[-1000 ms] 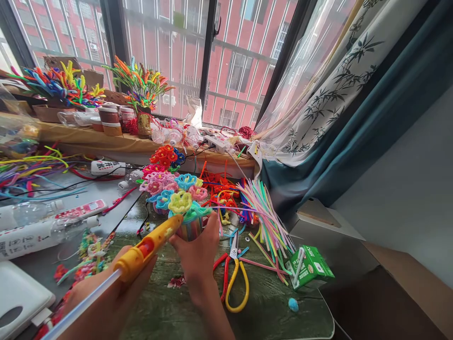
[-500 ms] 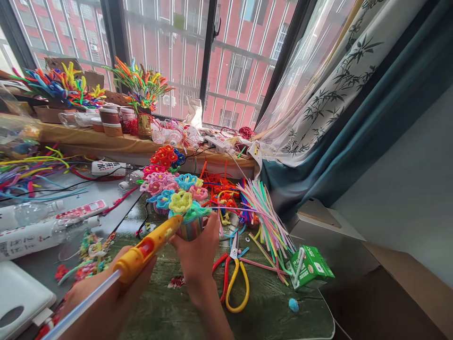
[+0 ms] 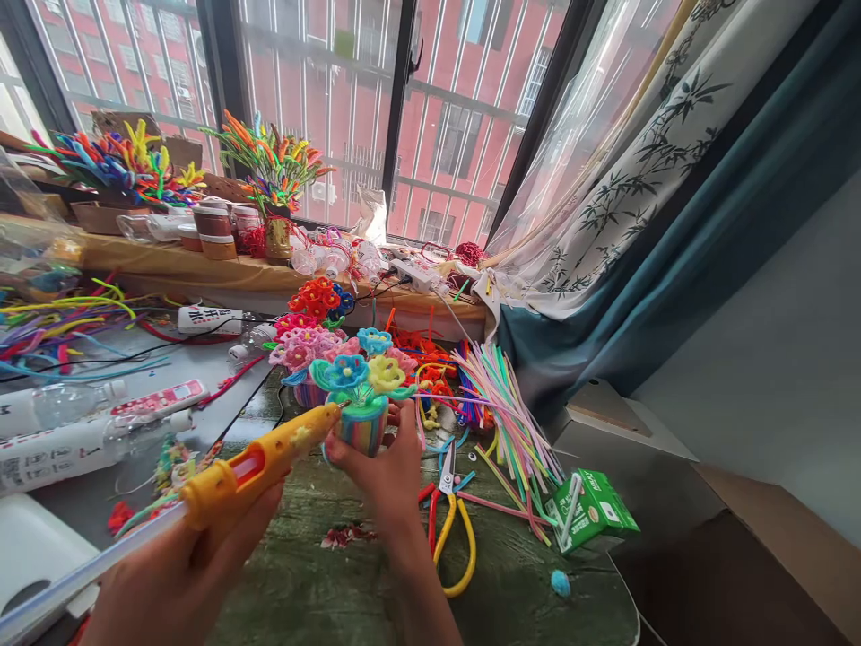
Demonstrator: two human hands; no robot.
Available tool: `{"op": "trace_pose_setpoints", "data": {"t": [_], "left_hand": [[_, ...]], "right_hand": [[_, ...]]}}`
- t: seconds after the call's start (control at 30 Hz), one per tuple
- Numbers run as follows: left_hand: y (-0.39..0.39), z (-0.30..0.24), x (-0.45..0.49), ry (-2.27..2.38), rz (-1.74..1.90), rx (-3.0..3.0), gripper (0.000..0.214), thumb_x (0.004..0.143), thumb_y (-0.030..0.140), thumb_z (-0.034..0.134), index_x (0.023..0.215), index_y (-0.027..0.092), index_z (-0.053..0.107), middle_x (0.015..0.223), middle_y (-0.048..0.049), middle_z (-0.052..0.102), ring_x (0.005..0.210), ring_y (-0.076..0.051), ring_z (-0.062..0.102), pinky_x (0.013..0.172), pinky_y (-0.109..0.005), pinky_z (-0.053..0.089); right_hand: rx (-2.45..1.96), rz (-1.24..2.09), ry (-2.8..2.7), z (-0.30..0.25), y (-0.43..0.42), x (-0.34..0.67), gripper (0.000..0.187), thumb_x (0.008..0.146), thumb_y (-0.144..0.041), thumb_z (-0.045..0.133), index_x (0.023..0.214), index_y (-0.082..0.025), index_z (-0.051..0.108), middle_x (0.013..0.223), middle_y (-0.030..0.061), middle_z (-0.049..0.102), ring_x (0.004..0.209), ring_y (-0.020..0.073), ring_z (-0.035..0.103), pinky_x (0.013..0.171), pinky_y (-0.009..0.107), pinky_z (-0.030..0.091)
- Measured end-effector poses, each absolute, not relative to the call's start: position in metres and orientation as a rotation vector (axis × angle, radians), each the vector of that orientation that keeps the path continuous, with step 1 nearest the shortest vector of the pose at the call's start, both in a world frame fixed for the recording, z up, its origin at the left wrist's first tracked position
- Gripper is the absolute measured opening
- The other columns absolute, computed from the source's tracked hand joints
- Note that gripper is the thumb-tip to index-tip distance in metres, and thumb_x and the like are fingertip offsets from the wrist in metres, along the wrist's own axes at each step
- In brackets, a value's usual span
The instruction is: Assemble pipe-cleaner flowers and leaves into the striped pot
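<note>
My right hand [image 3: 380, 458] grips a small rainbow-striped pot [image 3: 358, 429] from below and behind. Pipe-cleaner flowers rise from the pot, including a blue one [image 3: 346, 372] and a yellow one [image 3: 386, 374]. My left hand [image 3: 178, 579] holds a yellow hot glue gun [image 3: 252, 471] with a white glue stick running out of its back. The gun's tip reaches to the pot's left side, very close to the blue flower's base. Whether they touch is hidden.
Behind the hands stand more pipe-cleaner flowers [image 3: 302, 350]. To the right lie yellow-handled scissors [image 3: 449, 529], a bundle of pipe cleaners [image 3: 511, 422] and a green carton [image 3: 592, 511]. Plastic bottles [image 3: 67, 431] lie at left on the table. A window and curtains [image 3: 646, 170] border the far side.
My right hand has turned the pot and raised it slightly, bringing the blue flower to the front. The glue gun has swung left and lies flatter.
</note>
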State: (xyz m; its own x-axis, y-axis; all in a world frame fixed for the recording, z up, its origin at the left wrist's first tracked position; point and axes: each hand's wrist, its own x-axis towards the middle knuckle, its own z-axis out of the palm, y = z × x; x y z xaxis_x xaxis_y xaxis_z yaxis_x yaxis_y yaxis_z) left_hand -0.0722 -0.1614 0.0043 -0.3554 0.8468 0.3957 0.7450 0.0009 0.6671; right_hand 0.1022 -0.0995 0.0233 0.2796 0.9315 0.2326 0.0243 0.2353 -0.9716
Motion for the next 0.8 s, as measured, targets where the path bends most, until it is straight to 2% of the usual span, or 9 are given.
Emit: {"op": "trace_pose_setpoints", "data": {"t": [0.07, 0.17, 0.23, 0.37, 0.5, 0.63, 0.8], "left_hand": [[-0.16, 0.008, -0.074, 2.096, 1.253, 1.672, 0.056, 0.073, 0.076, 0.05, 0.072, 0.024, 0.072, 0.043, 0.0077, 0.048, 0.041, -0.011, 0.042, 0.04, -0.021, 0.037], [-0.157, 0.012, -0.077, 2.087, 1.227, 1.656, 0.054, 0.07, 0.075, 0.055, 0.06, 0.023, 0.066, 0.041, 0.008, 0.044, 0.04, -0.01, 0.039, 0.039, -0.02, 0.034], [-0.156, 0.01, -0.08, 2.09, 1.222, 1.683, 0.055, 0.068, 0.076, 0.055, 0.059, 0.024, 0.066, 0.04, 0.0078, 0.046, 0.038, -0.009, 0.04, 0.038, -0.02, 0.032], [-0.154, 0.003, -0.084, 2.098, 1.24, 1.78, 0.06, 0.075, 0.078, 0.046, 0.075, 0.026, 0.075, 0.041, 0.0083, 0.046, 0.039, -0.01, 0.04, 0.038, -0.02, 0.034], [-0.154, 0.002, -0.082, 2.113, 1.247, 1.822, 0.063, 0.079, 0.078, 0.038, 0.079, 0.028, 0.075, 0.039, 0.0087, 0.042, 0.036, -0.011, 0.037, 0.037, -0.022, 0.032], [-0.158, 0.009, -0.074, 2.163, 1.207, 1.777, 0.065, 0.081, 0.075, 0.035, 0.088, 0.025, 0.076, 0.041, 0.0081, 0.044, 0.039, -0.012, 0.042, 0.041, -0.022, 0.034], [-0.164, 0.026, -0.063, 2.115, 1.2, 1.743, 0.057, 0.082, 0.072, 0.039, 0.072, 0.025, 0.07, 0.043, 0.0059, 0.044, 0.043, -0.013, 0.041, 0.045, -0.024, 0.034]], "right_hand": [[-1.105, 0.887, -1.101, 0.026, -0.099, 0.106, 0.056, 0.054, -0.036, 0.088, 0.097, -0.023, 0.054, 0.096, 0.0025, 0.068, 0.086, 0.0227, 0.067, 0.072, 0.033, 0.055], [-1.079, 0.913, -1.105, 0.028, -0.097, 0.111, 0.057, 0.053, -0.037, 0.089, 0.097, -0.023, 0.055, 0.099, 0.0041, 0.069, 0.092, 0.0241, 0.067, 0.078, 0.035, 0.056], [-1.078, 0.926, -1.116, 0.028, -0.097, 0.113, 0.058, 0.054, -0.038, 0.089, 0.098, -0.022, 0.055, 0.102, 0.0049, 0.07, 0.094, 0.0244, 0.067, 0.08, 0.036, 0.056], [-1.056, 0.956, -1.157, 0.024, -0.096, 0.117, 0.06, 0.055, -0.036, 0.09, 0.104, -0.022, 0.059, 0.105, 0.0046, 0.07, 0.096, 0.0244, 0.067, 0.082, 0.035, 0.055], [-1.014, 1.02, -1.184, 0.02, -0.094, 0.12, 0.066, 0.055, -0.033, 0.091, 0.112, -0.022, 0.06, 0.108, 0.005, 0.072, 0.096, 0.0242, 0.068, 0.084, 0.035, 0.055], [-0.975, 1.038, -1.202, 0.02, -0.094, 0.123, 0.066, 0.056, -0.032, 0.091, 0.115, -0.022, 0.061, 0.109, 0.0049, 0.072, 0.097, 0.0239, 0.069, 0.084, 0.034, 0.056], [-0.979, 1.033, -1.219, 0.024, -0.096, 0.126, 0.066, 0.057, -0.033, 0.091, 0.116, -0.022, 0.062, 0.11, 0.0052, 0.073, 0.097, 0.0239, 0.069, 0.084, 0.034, 0.056]]}}
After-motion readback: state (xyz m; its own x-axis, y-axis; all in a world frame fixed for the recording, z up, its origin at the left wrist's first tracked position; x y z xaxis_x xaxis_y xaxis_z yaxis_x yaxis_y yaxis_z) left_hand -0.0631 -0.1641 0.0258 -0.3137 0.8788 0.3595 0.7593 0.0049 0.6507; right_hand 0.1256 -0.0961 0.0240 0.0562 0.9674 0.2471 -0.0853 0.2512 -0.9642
